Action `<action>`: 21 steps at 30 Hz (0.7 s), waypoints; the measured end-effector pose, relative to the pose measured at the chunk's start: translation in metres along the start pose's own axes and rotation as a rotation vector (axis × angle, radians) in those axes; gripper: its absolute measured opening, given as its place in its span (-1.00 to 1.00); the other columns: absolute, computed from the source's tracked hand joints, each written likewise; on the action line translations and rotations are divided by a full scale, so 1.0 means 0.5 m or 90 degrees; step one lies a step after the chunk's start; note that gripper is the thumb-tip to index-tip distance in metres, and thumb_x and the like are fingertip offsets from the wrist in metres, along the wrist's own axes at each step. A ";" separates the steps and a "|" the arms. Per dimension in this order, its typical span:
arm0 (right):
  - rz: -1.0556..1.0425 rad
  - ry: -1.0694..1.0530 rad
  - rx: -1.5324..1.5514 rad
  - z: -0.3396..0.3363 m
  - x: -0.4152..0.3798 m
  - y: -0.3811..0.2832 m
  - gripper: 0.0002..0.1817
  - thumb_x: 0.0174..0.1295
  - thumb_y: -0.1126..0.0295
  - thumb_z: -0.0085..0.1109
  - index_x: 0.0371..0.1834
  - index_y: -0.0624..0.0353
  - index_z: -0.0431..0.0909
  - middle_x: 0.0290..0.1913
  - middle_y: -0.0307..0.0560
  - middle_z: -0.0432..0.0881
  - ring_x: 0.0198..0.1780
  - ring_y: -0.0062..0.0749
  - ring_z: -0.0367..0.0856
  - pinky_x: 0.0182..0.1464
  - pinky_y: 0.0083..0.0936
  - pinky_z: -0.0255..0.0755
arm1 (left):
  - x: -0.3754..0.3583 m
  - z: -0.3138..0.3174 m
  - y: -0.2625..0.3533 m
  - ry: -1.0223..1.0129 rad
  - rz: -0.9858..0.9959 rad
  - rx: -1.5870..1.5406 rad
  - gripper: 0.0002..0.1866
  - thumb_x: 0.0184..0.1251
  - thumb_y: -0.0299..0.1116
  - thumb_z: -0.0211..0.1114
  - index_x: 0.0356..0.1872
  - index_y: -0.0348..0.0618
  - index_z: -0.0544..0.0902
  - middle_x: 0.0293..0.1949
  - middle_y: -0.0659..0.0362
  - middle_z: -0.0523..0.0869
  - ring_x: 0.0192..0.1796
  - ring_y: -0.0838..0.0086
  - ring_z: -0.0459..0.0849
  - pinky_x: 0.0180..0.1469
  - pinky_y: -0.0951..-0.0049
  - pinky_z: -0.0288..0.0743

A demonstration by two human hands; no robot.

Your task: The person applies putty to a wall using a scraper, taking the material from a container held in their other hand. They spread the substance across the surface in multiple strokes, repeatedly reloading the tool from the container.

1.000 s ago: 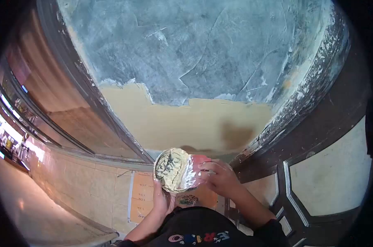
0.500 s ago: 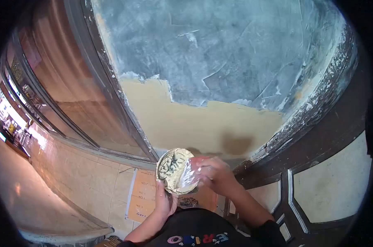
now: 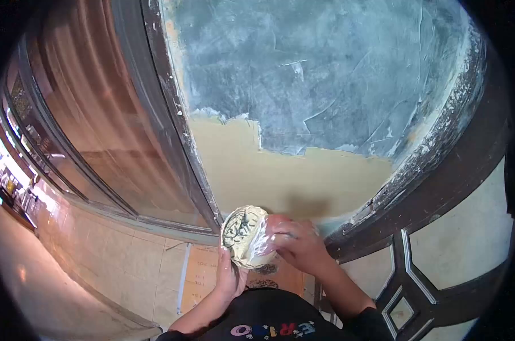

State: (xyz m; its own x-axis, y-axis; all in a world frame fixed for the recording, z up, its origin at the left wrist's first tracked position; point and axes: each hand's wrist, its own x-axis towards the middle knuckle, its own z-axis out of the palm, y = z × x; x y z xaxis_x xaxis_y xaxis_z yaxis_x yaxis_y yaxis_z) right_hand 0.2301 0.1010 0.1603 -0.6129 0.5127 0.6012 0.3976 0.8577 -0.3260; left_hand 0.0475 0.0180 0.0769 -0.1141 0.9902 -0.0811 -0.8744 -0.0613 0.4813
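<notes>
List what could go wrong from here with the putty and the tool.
1. The left hand holds the putty board from below, tilted; the heaped putty might slide off onto the person's black shirt.
2. The right hand works a shiny blade at the board's edge, close to the left fingers; a slip could nick them.
3. The tan coat on the wall looks fresh; a bump could mar it.

We stand at a building entrance under renovation: a rough blue-grey plastered wall panel point(image 3: 325, 74) half covered in fresh beige putty point(image 3: 280, 170), framed by paint-flecked dark wooden door mouldings point(image 3: 439, 165), with a tiled floor point(image 3: 126, 256) below.
</notes>
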 end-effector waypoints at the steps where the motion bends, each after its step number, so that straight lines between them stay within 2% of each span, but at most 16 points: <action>1: 0.003 0.021 -0.016 -0.001 0.005 -0.002 -0.75 0.03 0.35 0.32 -0.18 -0.11 0.59 -0.03 -0.26 0.58 -0.02 -0.19 0.57 -0.04 -0.16 0.43 | 0.000 0.000 0.009 0.001 -0.007 0.001 -0.41 0.56 -0.05 -0.14 0.50 0.10 -0.04 0.45 0.09 0.18 0.44 0.21 0.27 0.43 0.12 0.25; 3: 0.006 0.031 -0.016 0.009 0.014 -0.009 -0.74 0.01 0.37 0.33 -0.19 -0.15 0.59 -0.01 -0.31 0.56 -0.04 -0.19 0.56 -0.04 -0.18 0.43 | 0.001 0.002 0.025 0.000 -0.013 0.008 -0.41 0.56 -0.06 -0.14 0.50 0.11 -0.05 0.46 0.09 0.17 0.45 0.20 0.26 0.43 0.10 0.25; 5: -0.036 -0.052 -0.076 0.021 0.025 -0.022 -0.71 -0.01 0.37 0.34 -0.18 -0.18 0.58 0.00 -0.36 0.54 -0.03 -0.19 0.55 -0.04 -0.17 0.44 | 0.004 0.000 0.036 -0.008 -0.011 0.012 -0.42 0.57 -0.08 -0.16 0.50 0.12 -0.05 0.46 0.09 0.16 0.45 0.19 0.25 0.43 0.09 0.25; 7: -0.014 -0.034 -0.079 0.020 0.032 -0.029 -0.71 -0.02 0.36 0.34 -0.19 -0.20 0.58 -0.02 -0.37 0.54 -0.03 -0.20 0.55 -0.02 -0.16 0.44 | 0.007 0.001 0.045 -0.028 0.000 -0.005 -0.44 0.58 -0.10 -0.17 0.50 0.11 -0.05 0.46 0.08 0.17 0.45 0.20 0.25 0.43 0.09 0.24; 9: 0.007 -0.020 -0.077 0.015 0.041 -0.042 -0.70 -0.03 0.36 0.34 -0.19 -0.22 0.57 -0.03 -0.38 0.54 -0.02 -0.22 0.54 0.00 -0.16 0.43 | 0.002 0.010 0.057 0.015 0.012 0.074 -0.35 0.55 0.08 -0.26 0.43 -0.20 0.13 0.41 0.00 0.28 0.42 0.21 0.31 0.46 0.15 0.19; 12: 0.009 -0.009 -0.098 0.013 0.058 -0.057 -0.70 -0.04 0.35 0.34 -0.19 -0.23 0.57 -0.04 -0.37 0.52 -0.01 -0.24 0.53 0.06 -0.15 0.40 | 0.006 -0.015 0.062 0.011 0.017 0.063 -0.36 0.55 0.08 -0.27 0.43 -0.19 0.13 0.41 0.00 0.28 0.42 0.20 0.30 0.45 0.14 0.19; 15: -0.023 -0.047 -0.139 0.029 0.067 -0.062 -0.71 -0.10 0.33 0.40 -0.24 -0.14 0.62 -0.04 -0.35 0.58 0.04 -0.24 0.52 0.07 -0.17 0.35 | 0.007 -0.025 0.072 -0.003 0.020 0.068 -0.35 0.55 0.09 -0.25 0.44 -0.17 0.12 0.42 0.01 0.27 0.43 0.19 0.30 0.45 0.14 0.20; 17: -0.010 -0.014 -0.146 0.027 0.076 -0.073 -0.73 -0.10 0.33 0.39 -0.27 -0.13 0.62 -0.05 -0.36 0.57 0.02 -0.22 0.52 0.09 -0.14 0.33 | 0.002 -0.020 0.084 -0.018 0.048 0.099 -0.35 0.54 0.09 -0.26 0.44 -0.16 0.10 0.42 0.01 0.27 0.43 0.19 0.30 0.43 0.13 0.22; 18: -0.011 -0.015 -0.145 0.034 0.076 -0.074 -0.73 -0.10 0.33 0.39 -0.27 -0.13 0.62 -0.05 -0.36 0.57 0.02 -0.22 0.52 0.09 -0.14 0.33 | 0.002 -0.014 0.087 -0.038 0.069 0.103 -0.36 0.55 0.07 -0.23 0.48 -0.05 0.02 0.43 0.04 0.23 0.43 0.21 0.29 0.43 0.14 0.23; 19: -0.018 -0.005 -0.143 0.045 0.076 -0.073 -0.74 -0.10 0.33 0.39 -0.29 -0.13 0.62 -0.05 -0.35 0.57 0.01 -0.22 0.52 0.08 -0.13 0.33 | -0.001 -0.006 0.090 -0.038 0.070 0.104 -0.36 0.55 0.07 -0.23 0.48 -0.05 0.02 0.43 0.04 0.23 0.43 0.21 0.29 0.43 0.14 0.23; 21: -0.025 0.005 -0.142 0.057 0.077 -0.078 -0.75 -0.11 0.33 0.39 -0.30 -0.13 0.62 -0.06 -0.35 0.57 0.00 -0.21 0.52 0.08 -0.12 0.33 | -0.008 0.007 0.097 -0.025 0.105 0.143 -0.37 0.54 0.05 -0.16 0.50 0.08 -0.04 0.46 0.07 0.18 0.44 0.22 0.26 0.43 0.14 0.22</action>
State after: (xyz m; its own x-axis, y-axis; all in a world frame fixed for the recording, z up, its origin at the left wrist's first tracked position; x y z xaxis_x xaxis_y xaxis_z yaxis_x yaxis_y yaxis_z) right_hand 0.1718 0.0887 0.1755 -0.6260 0.4783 0.6159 0.5152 0.8465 -0.1338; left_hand 0.0070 0.0117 0.1037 -0.2239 0.9735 0.0457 -0.7187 -0.1966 0.6670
